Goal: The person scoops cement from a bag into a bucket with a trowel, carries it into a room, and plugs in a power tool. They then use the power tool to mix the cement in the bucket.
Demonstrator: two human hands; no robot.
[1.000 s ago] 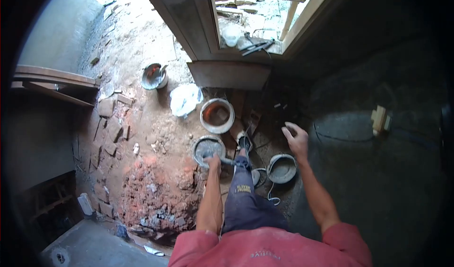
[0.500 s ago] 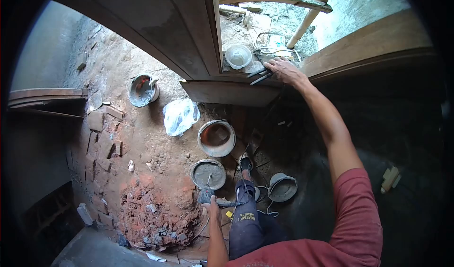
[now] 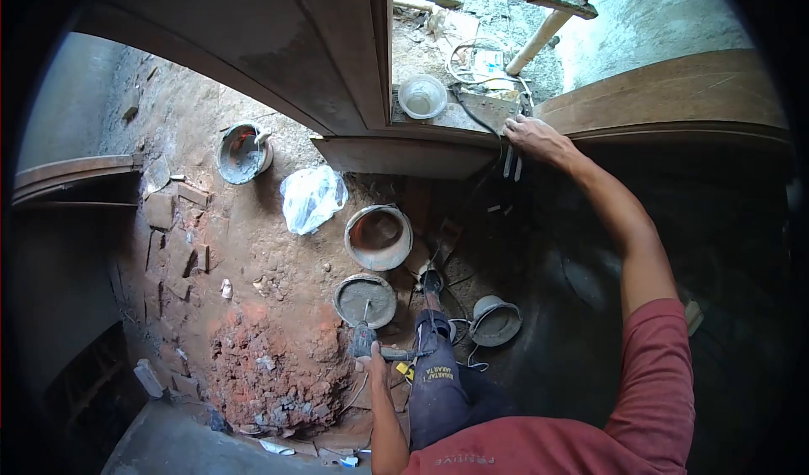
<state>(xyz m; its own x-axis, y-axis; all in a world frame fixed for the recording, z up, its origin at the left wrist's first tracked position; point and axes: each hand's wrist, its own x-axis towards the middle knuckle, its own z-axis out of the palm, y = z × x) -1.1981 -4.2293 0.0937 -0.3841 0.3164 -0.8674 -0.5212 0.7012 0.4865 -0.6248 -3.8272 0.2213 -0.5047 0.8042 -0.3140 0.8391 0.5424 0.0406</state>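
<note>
My left hand (image 3: 372,364) is closed around a power drill (image 3: 363,338). The drill's mixing rod (image 3: 367,310) stands in grey mortar (image 3: 358,292) inside a bucket (image 3: 339,313) on the floor. At the window sill, my right hand (image 3: 543,141) is closed on a tool like pliers (image 3: 512,167), whose two straight legs hang below the sill edge; its other end is hidden. A dark cable (image 3: 474,113) runs along the sill beside that hand. To its left on the sill sits a clear plastic tub (image 3: 422,97).
A clay-coloured pot (image 3: 378,237), a mortar-smeared bucket (image 3: 244,153), a grey bucket (image 3: 495,322) and a white plastic bag (image 3: 313,199) stand about the floor. Reddish rubble (image 3: 270,365) and broken bricks (image 3: 181,264) lie left. Bamboo poles (image 3: 560,22) lean outside the window.
My right hand has moved right along the sill, and the tool's legs have swung from pointing left to pointing down. The left hand keeps the drill at the mortar bucket.
</note>
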